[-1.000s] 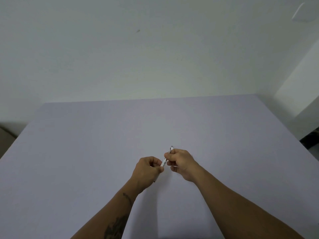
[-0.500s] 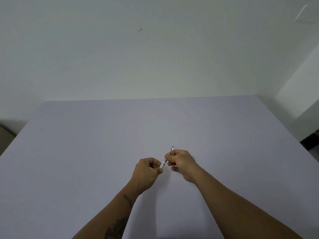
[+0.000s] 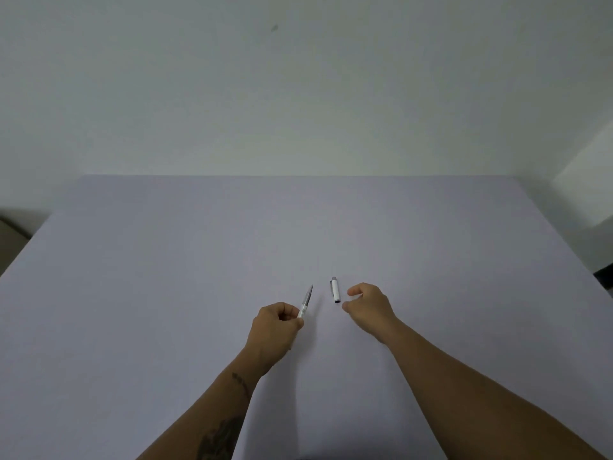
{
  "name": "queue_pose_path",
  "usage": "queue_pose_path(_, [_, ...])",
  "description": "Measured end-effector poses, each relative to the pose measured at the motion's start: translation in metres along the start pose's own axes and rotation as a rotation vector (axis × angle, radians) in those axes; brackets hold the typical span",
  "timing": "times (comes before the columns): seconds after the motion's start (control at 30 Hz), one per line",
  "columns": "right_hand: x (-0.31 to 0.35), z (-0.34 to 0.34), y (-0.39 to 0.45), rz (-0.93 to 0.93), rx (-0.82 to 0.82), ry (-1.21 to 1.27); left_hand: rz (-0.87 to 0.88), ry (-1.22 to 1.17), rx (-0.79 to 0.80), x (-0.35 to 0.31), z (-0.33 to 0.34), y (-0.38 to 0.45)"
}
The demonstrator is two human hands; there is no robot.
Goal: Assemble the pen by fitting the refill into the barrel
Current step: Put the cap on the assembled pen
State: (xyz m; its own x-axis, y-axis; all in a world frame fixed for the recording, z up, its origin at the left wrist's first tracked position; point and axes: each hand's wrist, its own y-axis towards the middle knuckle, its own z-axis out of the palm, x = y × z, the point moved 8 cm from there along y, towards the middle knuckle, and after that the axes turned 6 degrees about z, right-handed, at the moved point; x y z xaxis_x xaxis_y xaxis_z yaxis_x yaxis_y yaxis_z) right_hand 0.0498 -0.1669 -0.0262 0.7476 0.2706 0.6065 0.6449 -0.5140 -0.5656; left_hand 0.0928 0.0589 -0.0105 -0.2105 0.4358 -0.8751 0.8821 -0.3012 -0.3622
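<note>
head view: the bench is a wide pale lilac surface that fills the middle and lower part of the view. its far edge runs straight along the foot of a pale wall, and its left and right edges slant outward toward the near corners. almost the whole top is bare, so there is much open room on every side of the hands.

the left hand is near the middle of the bench, closed like a loose fist. its grip is pressed together on the lower end of the pen front part, a thin white and grey piece with a pointed tip that tilts up and away to the right. the held end is hidden inside the fingers, and i cannot tell if a refill sits inside it.

just to the right, apart from that piece, the white barrel piece lies flat on the bench, with a grey end away from the person and a dark opening at the near end. the right hand is just beside it, not touching. its grip is spread, thumb and fingers curled apart with nothing between them.

nothing stands between the two pieces. a dark mark on the left forearm is cut by the bottom edge. dark shapes at the far left and far right edges are too small to make out.
</note>
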Motion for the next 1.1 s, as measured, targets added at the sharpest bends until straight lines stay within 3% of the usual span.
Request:
queue_pose_path(0.6, [0.040, 0.026, 0.058, -0.096, -0.080, -0.373, -0.157, -0.007, -0.036, 0.010, 0.013, 0.021])
queue_pose_path(0.7, [0.036, 0.023, 0.059, -0.048, 0.005, -0.230, -0.161, -0.004, -0.028, 0.008, 0.015, 0.022])
queue_pose_path(0.9, [0.053, 0.009, 0.036, 0.066, 0.177, 0.449, -0.138, 0.014, -0.015, 0.002, 0.016, 0.021])
queue_pose_path(1.1, [0.064, 0.004, 0.011, 0.023, 0.175, 0.573, -0.099, 0.030, -0.012, -0.005, 0.007, 0.012])
